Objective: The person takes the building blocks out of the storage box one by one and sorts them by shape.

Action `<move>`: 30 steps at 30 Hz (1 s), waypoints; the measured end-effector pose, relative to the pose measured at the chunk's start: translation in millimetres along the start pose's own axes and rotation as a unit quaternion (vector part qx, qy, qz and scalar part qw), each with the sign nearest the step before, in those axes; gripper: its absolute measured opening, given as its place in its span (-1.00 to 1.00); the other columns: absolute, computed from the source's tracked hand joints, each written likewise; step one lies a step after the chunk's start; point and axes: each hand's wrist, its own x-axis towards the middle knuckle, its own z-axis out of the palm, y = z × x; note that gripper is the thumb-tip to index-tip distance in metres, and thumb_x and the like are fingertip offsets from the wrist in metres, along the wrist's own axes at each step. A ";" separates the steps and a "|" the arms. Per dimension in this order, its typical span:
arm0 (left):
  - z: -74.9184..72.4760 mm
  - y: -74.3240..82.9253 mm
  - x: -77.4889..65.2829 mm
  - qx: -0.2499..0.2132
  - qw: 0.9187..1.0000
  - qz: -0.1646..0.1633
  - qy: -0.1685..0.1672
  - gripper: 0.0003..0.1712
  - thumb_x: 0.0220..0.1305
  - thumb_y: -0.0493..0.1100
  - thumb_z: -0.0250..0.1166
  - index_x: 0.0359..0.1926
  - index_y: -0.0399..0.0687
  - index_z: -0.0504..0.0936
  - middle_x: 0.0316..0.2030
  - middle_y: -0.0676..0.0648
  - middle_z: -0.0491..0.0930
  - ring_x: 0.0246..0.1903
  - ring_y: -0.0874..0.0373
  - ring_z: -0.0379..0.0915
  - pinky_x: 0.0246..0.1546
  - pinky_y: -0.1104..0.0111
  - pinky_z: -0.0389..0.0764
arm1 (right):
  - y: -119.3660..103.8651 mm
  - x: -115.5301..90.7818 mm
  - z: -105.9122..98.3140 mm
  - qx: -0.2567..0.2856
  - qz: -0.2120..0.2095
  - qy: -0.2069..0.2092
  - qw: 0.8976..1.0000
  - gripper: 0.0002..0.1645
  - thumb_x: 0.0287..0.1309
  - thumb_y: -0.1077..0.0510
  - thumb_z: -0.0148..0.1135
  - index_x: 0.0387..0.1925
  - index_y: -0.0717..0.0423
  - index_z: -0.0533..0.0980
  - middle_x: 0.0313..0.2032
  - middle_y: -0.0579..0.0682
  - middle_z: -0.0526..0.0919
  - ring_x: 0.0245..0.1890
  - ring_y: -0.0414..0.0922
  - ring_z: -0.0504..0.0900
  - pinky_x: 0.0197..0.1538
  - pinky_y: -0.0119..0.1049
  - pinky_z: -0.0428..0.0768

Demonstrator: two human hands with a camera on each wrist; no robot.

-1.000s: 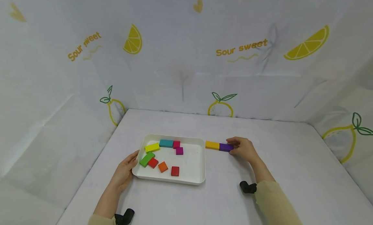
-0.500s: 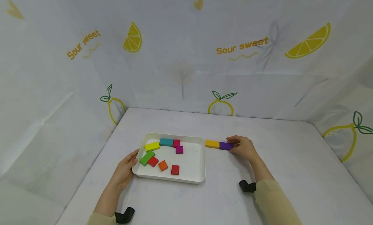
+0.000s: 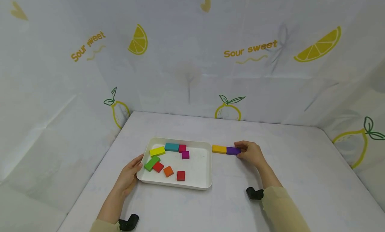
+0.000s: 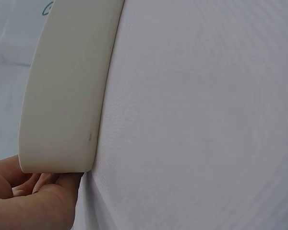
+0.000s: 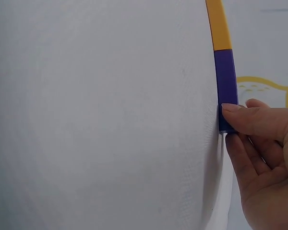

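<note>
A white tray (image 3: 198, 172) lies on the table with several small coloured blocks in it. At its left end my left hand (image 3: 127, 177) grips the wall, fingers against the outside in the left wrist view. Right of the tray, a yellow-orange block (image 3: 219, 149) touches the tray's wall, and a purple block (image 3: 233, 151) stands end to end with it. My right hand (image 3: 251, 154) pinches the purple block's right end, the thumb (image 5: 240, 117) on its near side; the fingers behind the block are partly hidden.
Inside the tray are a teal block (image 3: 172, 147), a yellow block (image 3: 157, 151), a green block (image 3: 152, 163), an orange block (image 3: 168, 171), a magenta block (image 3: 185, 155) and several red ones. A printed white curtain (image 3: 186, 58) hangs behind the white table (image 3: 234, 205).
Both hands, the tray and the blocks stay in place. Only a very slight shift of the head view shows.
</note>
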 end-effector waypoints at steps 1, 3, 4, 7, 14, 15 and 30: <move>0.4 -0.1 -0.1 -0.001 1.000 0.000 0.001 -0.39 0.57 -0.27 -0.20 0.56 -0.13 -0.04 0.58 -0.18 -0.10 0.58 -0.02 -0.24 0.56 0.13 -0.03 | 0.2 -0.3 0.0 0.000 -0.002 0.001 1.000 -0.44 0.04 0.42 0.35 0.15 0.21 0.56 0.12 0.26 0.65 0.14 0.20 0.60 0.21 0.04 0.59; 0.9 -0.3 -0.6 -0.002 1.000 0.000 0.001 -0.39 0.57 -0.27 -0.20 0.56 -0.13 -0.04 0.58 -0.17 -0.11 0.58 -0.03 -0.25 0.56 0.12 -0.03 | 1.0 -0.6 0.1 0.004 -0.003 0.002 1.000 -0.43 0.04 0.41 0.35 0.16 0.22 0.56 0.12 0.26 0.65 0.15 0.20 0.60 0.22 0.05 0.59; 0.9 -0.5 -0.6 -0.002 1.000 0.000 0.001 -0.39 0.57 -0.27 -0.20 0.56 -0.12 -0.04 0.59 -0.17 -0.11 0.58 -0.03 -0.25 0.56 0.12 -0.02 | 1.4 -0.6 0.3 0.008 -0.001 0.004 1.000 -0.42 0.03 0.40 0.36 0.16 0.22 0.55 0.13 0.25 0.65 0.16 0.20 0.59 0.23 0.04 0.58; 1.1 -0.7 -1.1 -0.003 1.000 0.000 0.002 -0.39 0.57 -0.27 -0.20 0.56 -0.12 -0.03 0.59 -0.17 -0.11 0.58 -0.03 -0.25 0.56 0.13 -0.02 | 1.7 0.0 1.1 0.019 -0.002 0.013 1.000 -0.41 0.05 0.36 0.35 0.19 0.20 0.54 0.16 0.24 0.63 0.21 0.20 0.57 0.26 0.03 0.56; 0.1 -0.6 0.0 0.002 1.000 0.001 0.001 -0.39 0.57 -0.26 -0.20 0.56 -0.11 -0.03 0.59 -0.15 -0.11 0.58 -0.02 -0.25 0.56 0.13 -0.03 | -24.8 3.8 6.8 0.071 -0.015 0.060 0.996 -0.41 0.11 0.27 0.36 0.22 0.13 0.53 0.19 0.20 0.62 0.25 0.19 0.55 0.27 0.01 0.56; 0.0 -0.6 0.3 0.001 1.000 0.001 0.001 -0.39 0.58 -0.26 -0.20 0.56 -0.10 -0.03 0.59 -0.15 -0.11 0.58 -0.01 -0.25 0.56 0.13 -0.03 | -32.7 4.7 9.0 0.080 -0.020 0.060 0.995 -0.42 0.10 0.26 0.37 0.21 0.13 0.54 0.19 0.20 0.62 0.25 0.19 0.55 0.28 0.01 0.56; -0.5 -4.6 3.0 -0.004 1.000 0.008 0.003 -0.40 0.58 -0.26 -0.20 0.56 -0.11 -0.01 0.58 -0.17 -0.09 0.58 -0.04 -0.22 0.56 0.12 -0.03 | -168.5 -12.4 127.3 0.205 -0.084 0.004 0.975 -0.42 0.07 0.14 0.47 0.17 0.09 0.57 0.16 0.07 0.66 0.20 0.09 0.59 0.25 -0.06 0.59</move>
